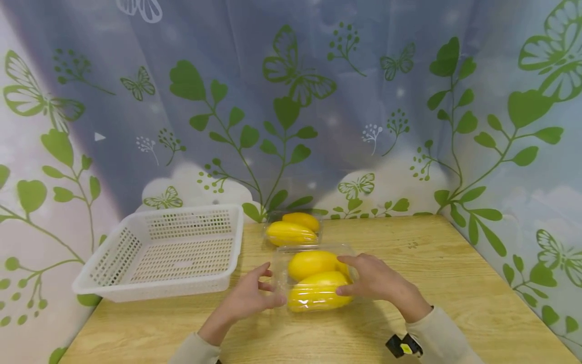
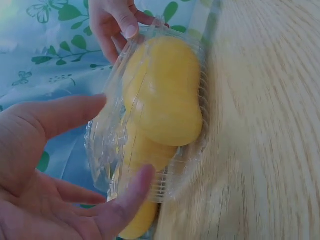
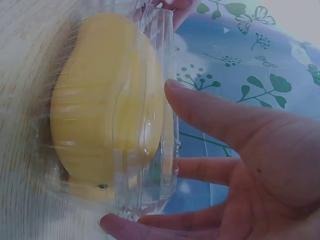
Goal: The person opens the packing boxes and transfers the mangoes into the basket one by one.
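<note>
Two hands (image 1: 252, 294) (image 1: 376, 279) flank one of two clear fruit boxes (image 1: 283, 270).

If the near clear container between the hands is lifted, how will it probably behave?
The clear container looks thin and ribbed, so its walls would probably flex under a squeeze. Its glossy surface may feel slippery. The rounded yellow fruits inside might shift if it tilts.

Fingers (image 1: 351, 290) at clear fruit box (image 1: 300, 248)
</note>
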The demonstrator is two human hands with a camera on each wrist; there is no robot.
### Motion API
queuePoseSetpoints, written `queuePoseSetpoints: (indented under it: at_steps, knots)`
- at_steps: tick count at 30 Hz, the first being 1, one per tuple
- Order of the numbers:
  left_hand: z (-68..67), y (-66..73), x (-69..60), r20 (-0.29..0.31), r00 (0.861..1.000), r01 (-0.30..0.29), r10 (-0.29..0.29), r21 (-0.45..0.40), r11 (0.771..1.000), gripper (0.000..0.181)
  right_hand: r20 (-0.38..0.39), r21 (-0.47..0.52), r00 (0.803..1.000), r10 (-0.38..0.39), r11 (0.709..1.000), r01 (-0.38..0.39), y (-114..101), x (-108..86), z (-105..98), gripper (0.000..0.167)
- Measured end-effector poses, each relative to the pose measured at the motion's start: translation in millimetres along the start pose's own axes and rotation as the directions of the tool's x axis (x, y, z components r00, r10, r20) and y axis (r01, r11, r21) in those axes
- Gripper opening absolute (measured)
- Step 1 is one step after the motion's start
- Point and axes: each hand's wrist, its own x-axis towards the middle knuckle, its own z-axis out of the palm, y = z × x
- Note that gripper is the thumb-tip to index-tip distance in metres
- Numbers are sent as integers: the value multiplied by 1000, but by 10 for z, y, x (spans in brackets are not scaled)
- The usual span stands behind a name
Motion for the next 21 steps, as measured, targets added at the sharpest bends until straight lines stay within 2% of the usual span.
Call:
queuePoseSetpoints:
  at_steps: [3,7,14,18,21]
  knots:
    - [1,-17,8,41,999,-1,0,23,1000,107,-3,-12,1000,-5,1000,5,9,-6,5,81]
    - [17,-46,18,81,997,8,-9,12,1000,112,7,-25,1000,2,1000,-2,6,-6,6,85]
    - [33,-100,32,100,995,9,-8,-2,1000,97,-8,-90,1000,2,996,-3,-28,0,41,100]
    - [45,-116,34,67,998,10,-12,32,999,90,-23,-121,1000,-20,993,17,-44,-2,73,104]
    - [62,-135,39,29,999,21,-22,42,999,85,-27,-130,999,-40,991,37,-44,-11,89,100]
